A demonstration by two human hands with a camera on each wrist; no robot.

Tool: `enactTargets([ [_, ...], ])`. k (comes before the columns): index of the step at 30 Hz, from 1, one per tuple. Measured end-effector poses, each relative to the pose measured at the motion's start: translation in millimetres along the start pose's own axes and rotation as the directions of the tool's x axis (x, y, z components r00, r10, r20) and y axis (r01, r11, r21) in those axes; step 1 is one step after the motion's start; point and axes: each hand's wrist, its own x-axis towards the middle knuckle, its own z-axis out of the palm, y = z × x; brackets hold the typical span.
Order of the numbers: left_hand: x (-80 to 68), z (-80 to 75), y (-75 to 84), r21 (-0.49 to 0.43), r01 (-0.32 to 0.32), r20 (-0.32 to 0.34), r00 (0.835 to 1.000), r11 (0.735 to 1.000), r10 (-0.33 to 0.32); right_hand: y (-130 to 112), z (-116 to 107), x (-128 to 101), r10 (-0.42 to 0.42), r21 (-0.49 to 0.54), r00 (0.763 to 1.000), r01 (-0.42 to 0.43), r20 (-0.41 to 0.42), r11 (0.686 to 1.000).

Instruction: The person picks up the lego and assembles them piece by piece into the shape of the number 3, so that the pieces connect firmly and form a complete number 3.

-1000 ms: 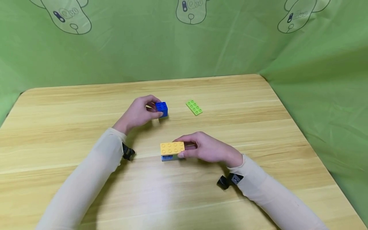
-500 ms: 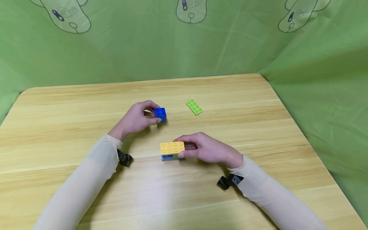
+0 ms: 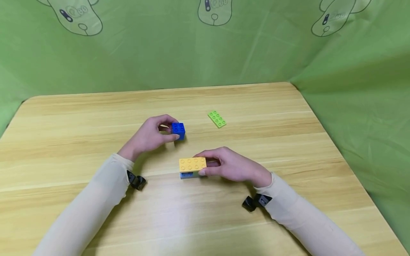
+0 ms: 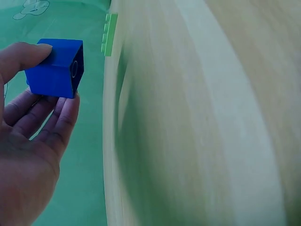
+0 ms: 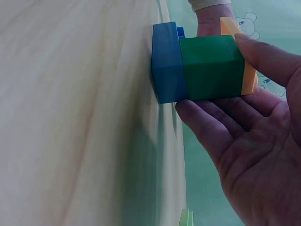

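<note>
At frame centre, the left hand pinches a small blue brick, likely light, rigid and best gripped by its smooth sides, while the right hand pinches a yellow-topped brick stack below it.

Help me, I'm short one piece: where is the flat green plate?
In the head view the green plate lies alone on the table, beyond the right hand and right of the blue brick.
</note>
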Motion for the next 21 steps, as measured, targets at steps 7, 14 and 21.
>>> enactTargets([
  [7, -8.5, 5.0, -2.7, -0.034, -0.021, 0.003, 1.000, 0.999, 0.021, 1.2, 2.7, -0.6, -0.012, -0.028, 1.000, 0.012, 0.003, 1.000],
  [14, -10.4, 4.1, 0.2, -0.020, -0.049, -0.007, 0.999, 0.999, 0.049, -0.5, 1.2, -0.5, -0.024, -0.045, 1.000, 0.023, -0.009, 0.999],
  [21, -11.2, 0.8, 4.0, -0.052, -0.091, -0.039, 0.995, 0.994, 0.089, -1.4, 0.5, 0.0, -0.017, -0.082, 1.000, 0.016, -0.015, 0.996],
])
